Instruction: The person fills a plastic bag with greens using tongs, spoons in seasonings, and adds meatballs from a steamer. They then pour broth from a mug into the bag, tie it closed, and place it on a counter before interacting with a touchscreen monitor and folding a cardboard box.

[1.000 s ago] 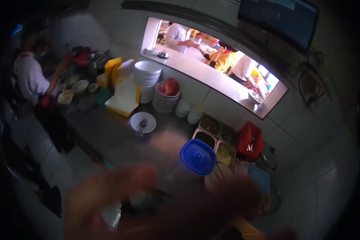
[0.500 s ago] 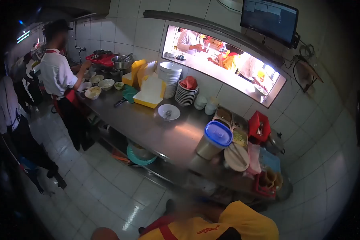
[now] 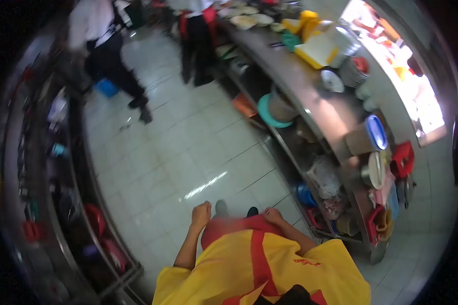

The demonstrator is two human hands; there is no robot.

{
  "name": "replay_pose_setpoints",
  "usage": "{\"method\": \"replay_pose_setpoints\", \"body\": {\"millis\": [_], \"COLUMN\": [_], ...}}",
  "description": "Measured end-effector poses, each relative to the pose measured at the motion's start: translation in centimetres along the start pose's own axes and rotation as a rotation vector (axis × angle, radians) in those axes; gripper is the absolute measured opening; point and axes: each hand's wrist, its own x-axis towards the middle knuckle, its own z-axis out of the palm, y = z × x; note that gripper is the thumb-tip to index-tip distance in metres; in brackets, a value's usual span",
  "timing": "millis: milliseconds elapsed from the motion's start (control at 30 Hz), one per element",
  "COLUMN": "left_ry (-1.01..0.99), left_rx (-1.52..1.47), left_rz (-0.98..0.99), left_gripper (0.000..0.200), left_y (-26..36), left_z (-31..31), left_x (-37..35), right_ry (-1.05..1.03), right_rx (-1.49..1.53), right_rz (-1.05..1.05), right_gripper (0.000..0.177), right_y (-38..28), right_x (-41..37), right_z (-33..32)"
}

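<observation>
While the person is standing on the tiled floor (image 3: 188, 152), the left hand (image 3: 201, 213) is hanging clenched at lower centre, just beside the red apron (image 3: 229, 230); the right hand (image 3: 273, 215) is touching that apron's edge, grip impossible to tell.

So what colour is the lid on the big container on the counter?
The lid is blue; the head view shows it best.
</observation>
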Motion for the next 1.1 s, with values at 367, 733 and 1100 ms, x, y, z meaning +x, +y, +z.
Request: {"method": "replay_pose_setpoints", "body": {"millis": [367, 733, 1100], "left_ry": [-0.046, 0.443, 0.264], "left_rx": [-0.251, -0.402, -0.372], "left_rz": [-0.836, -0.470, -0.991], "left_gripper": [0.042, 0.021, 0.017], "left_y": [-18.2, -6.9, -17.2], "left_z": [14.9, 14.0, 15.8], "left_x": [-28.5, -31.2, -42.9], "right_ry": [0.023, -0.381, -0.089], "right_rx": [0.064, -0.231, 0.318], "right_rz": [-0.189, 0.082, 0.144], "right_gripper": [0.027, 0.046, 0.023], "right_y": [1.6, 25.4, 11.9], "right_x": [-3.6, -10.0, -12.9], "right_z": [2.7, 16.4, 10.0]}}
